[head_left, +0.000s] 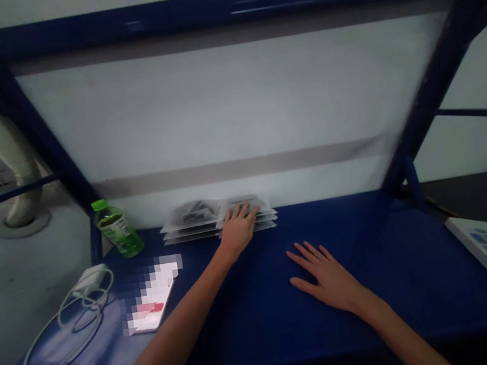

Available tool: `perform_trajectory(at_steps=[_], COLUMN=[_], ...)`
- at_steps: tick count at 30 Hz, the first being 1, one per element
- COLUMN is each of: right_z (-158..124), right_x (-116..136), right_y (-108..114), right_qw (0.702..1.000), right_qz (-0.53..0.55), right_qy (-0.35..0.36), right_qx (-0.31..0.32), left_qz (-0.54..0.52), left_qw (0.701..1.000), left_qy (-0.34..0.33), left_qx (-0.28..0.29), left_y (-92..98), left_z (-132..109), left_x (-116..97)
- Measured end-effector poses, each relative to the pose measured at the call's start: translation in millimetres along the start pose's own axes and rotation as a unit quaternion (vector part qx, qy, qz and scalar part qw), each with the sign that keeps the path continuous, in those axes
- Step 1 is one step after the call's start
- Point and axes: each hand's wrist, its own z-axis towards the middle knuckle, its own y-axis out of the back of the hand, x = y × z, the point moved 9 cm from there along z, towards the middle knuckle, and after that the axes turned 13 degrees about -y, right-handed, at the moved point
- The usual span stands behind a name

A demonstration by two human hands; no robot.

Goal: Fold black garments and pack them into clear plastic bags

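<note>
Below centre frame, flat translucent plastic packets (190, 217) already sit stacked, the left hand (238, 229) splayed loosely on top, the right hand (331, 282) spread, released, over glossy blue tabletop (259, 325); what remains is unclear.

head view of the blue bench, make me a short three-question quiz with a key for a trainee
1. Which hand is on the stacked plastic packets?
2. True or false: in the picture, the green-capped bottle is to the left of the packets.
3. Which thing lies to the left of the phone?
a) a roll of tape
b) a white charger
c) a pair of scissors

Key:
1. The left hand; the right hand is spread, apart from the packets.
2. True.
3. b
</note>
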Motion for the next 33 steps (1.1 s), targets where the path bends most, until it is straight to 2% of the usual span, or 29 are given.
perform_trajectory(at_steps=[3,8,11,14,18,25,29,33], right_z=[-2.1,-10.6,-16.8,-22.3,-25.4,-28.4,-30.1,-33.0], right_x=[-3.7,-13.1,-4.4,11.7,24.6,31.1,39.4,46.7], right_y=[7.6,23.5,28.8,30.1,29.1,35.7,35.9,37.1], right_qw=[0.998,0.986,0.980,0.975,0.969,0.950,0.952,0.952], right_qz=[0.034,0.097,0.111,0.123,0.135,0.179,0.170,0.161], right_qy=[0.000,-0.005,0.036,0.103,0.161,0.194,0.201,0.223], right_qx=[-0.046,-0.139,-0.159,-0.152,-0.131,-0.166,-0.157,-0.135], left_qz=[0.028,0.030,0.012,-0.013,-0.047,-0.126,-0.104,-0.069], left_qw=[0.999,0.995,0.992,0.991,0.991,0.976,0.972,0.972], left_qy=[-0.029,-0.096,-0.124,-0.132,-0.122,-0.155,-0.190,-0.205], left_qx=[-0.018,-0.003,0.014,0.024,0.015,-0.090,-0.095,-0.092], left_y=[12.0,27.4,30.0,29.4,32.0,55.8,52.2,48.7], left_z=[-18.5,-64.2,-87.1,-100.4,-103.3,-89.3,-84.4,-86.5], left_x=[-14.8,-58.9,-81.3,-92.4,-95.4,-113.9,-127.8,-128.8])
